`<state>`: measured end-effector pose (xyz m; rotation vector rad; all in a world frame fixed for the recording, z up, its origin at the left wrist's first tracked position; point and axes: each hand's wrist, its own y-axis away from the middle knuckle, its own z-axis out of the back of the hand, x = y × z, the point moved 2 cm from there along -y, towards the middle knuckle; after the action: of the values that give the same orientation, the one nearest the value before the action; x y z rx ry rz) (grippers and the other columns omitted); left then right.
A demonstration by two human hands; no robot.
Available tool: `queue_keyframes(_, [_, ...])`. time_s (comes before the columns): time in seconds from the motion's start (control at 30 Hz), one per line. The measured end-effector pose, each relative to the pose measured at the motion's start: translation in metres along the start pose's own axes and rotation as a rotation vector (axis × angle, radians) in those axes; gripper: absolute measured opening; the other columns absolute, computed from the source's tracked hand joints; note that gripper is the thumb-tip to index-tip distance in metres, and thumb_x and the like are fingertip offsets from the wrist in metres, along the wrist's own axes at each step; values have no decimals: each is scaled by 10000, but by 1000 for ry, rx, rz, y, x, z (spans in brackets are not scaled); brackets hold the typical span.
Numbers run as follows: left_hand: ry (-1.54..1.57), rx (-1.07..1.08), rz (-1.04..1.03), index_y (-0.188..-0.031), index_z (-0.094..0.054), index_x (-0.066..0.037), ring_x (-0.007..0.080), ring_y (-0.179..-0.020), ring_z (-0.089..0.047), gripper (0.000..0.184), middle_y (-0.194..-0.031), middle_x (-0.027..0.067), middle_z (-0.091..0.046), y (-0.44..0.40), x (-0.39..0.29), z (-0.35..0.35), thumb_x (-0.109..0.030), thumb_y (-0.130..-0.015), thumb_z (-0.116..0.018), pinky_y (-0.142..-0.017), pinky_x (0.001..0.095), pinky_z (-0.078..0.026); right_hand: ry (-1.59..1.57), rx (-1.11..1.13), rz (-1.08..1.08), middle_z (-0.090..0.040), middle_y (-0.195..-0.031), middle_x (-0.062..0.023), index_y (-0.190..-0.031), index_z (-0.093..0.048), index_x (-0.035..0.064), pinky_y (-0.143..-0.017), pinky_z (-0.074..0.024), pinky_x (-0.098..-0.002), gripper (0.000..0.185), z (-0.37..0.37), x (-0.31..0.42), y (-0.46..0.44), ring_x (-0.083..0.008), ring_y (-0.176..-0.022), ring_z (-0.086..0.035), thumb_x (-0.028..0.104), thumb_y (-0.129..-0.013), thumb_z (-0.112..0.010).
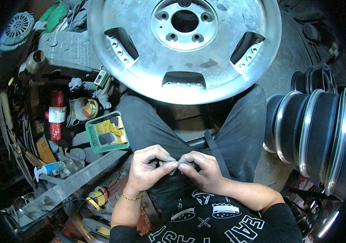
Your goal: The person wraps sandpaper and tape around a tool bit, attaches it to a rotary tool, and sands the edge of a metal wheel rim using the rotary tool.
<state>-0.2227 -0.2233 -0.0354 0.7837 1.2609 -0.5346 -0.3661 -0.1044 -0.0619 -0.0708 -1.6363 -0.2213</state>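
My left hand (148,167) and my right hand (202,169) meet over my lap, thumbs and forefingers pinched together with the fingertips touching. A small grey scrap (173,172) shows just below the fingertips; what it is, I cannot tell. Past my knees a large silver wheel rim (140,79) lies tilted toward me, with bolt holes around its centre bore and dark slots near its edge. Neither hand touches the rim. To the left of my left hand stands a green plastic basket (93,137) holding yellow-and-grey pieces, perhaps sandpaper.
Several polished wheel rims (308,129) stand in a row at the right. At the left are a grey metal beam (69,180), a spray bottle (51,168), a red-wrapped roll (57,129) and a dusty grey machine (65,50). Yellow tape (97,197) lies below the beam.
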Motion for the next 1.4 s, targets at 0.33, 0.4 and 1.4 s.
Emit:
queue_keyframes(0.33, [37, -15, 77, -801, -697, -2, 88, -666, -566, 87, -769, 69, -659, 2, -2, 0, -5, -751, -768, -587, 222, -411, -13, -45, -30, -652, -857, -120, -981, -639, -8, -664, -506, -306, 139, -2, 4, 1, -206, -764, -658, 107, -905, -657])
queue_keyframes(0.4, [-19, 20, 51, -825, -701, -4, 94, -669, -570, 80, -774, 69, -663, 0, -5, 1, -18, -769, -756, -586, 227, -412, -35, -71, -18, -652, -855, -117, -981, -645, -3, -661, -505, -303, 137, -2, 2, 0, -202, -761, -657, 109, -903, -660])
queue_keyframes(1.4, [-2, 47, -58, -774, -675, -4, 113, -632, -573, 102, -720, 69, -636, -1, 1, 1, 10, -745, -772, -579, 241, -433, 22, -4, 135, -635, -846, -140, -979, -630, -22, -665, -498, -324, 118, -2, -2, 1, -248, -746, -640, 79, -917, -626])
